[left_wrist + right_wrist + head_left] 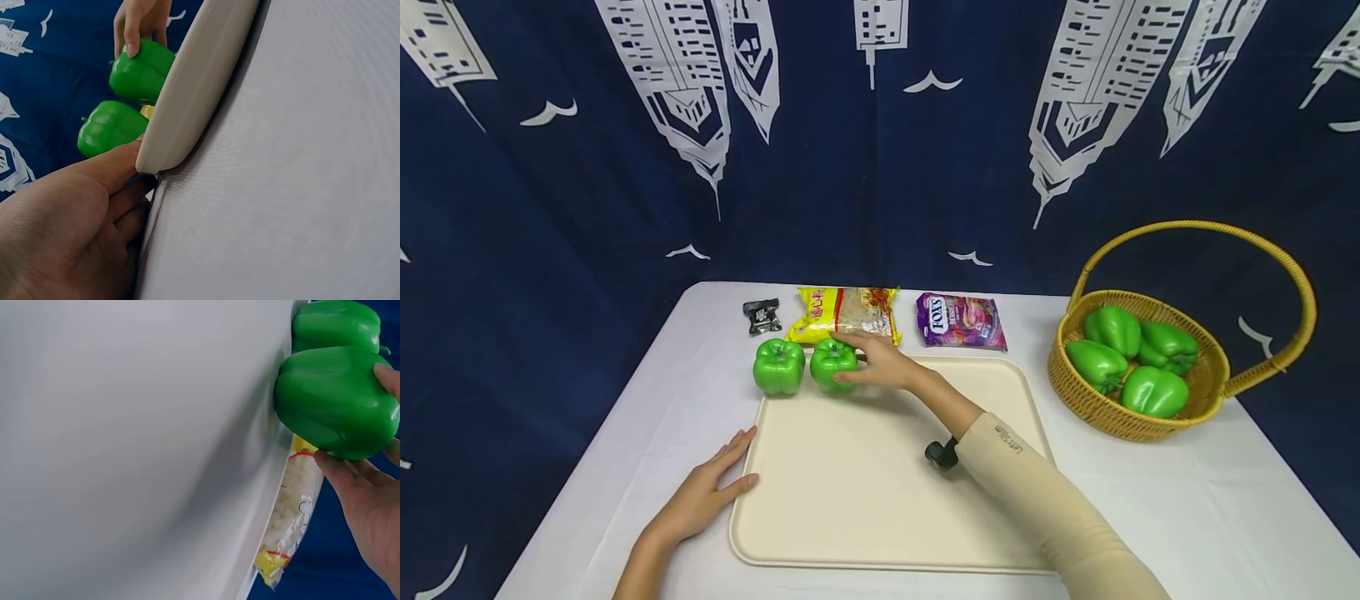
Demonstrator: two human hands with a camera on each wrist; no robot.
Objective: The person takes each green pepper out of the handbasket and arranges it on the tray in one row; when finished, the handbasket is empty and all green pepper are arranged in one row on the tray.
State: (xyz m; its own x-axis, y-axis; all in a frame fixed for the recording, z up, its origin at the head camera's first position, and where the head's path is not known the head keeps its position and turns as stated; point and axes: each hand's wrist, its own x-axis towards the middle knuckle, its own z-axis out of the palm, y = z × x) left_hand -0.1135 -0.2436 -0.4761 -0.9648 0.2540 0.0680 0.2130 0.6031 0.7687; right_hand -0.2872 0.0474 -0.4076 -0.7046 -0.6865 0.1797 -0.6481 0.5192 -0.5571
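My right hand (pixel 886 367) grips a green bell pepper (pixel 829 363) at the back edge of a cream tray (pixel 865 492). In the right wrist view its thumb and fingers lie around that pepper (pixel 334 403), which stands upright. A second green bell pepper (pixel 778 368) sits just left of it, at the tray's back left corner. My left hand (pixel 703 493) rests against the tray's left rim, fingers extended. The left wrist view shows that hand (pixel 69 219) touching the tray's edge (pixel 194 94).
A wicker basket (pixel 1075 396) with a tall handle holds several green bell peppers at the right. Behind the tray lie a small black packet (pixel 763 317), a yellow clear-windowed food bag (pixel 859 308) and a purple FOX'S bag (pixel 962 321). A navy patterned cloth (pixel 865 183) hangs behind the table.
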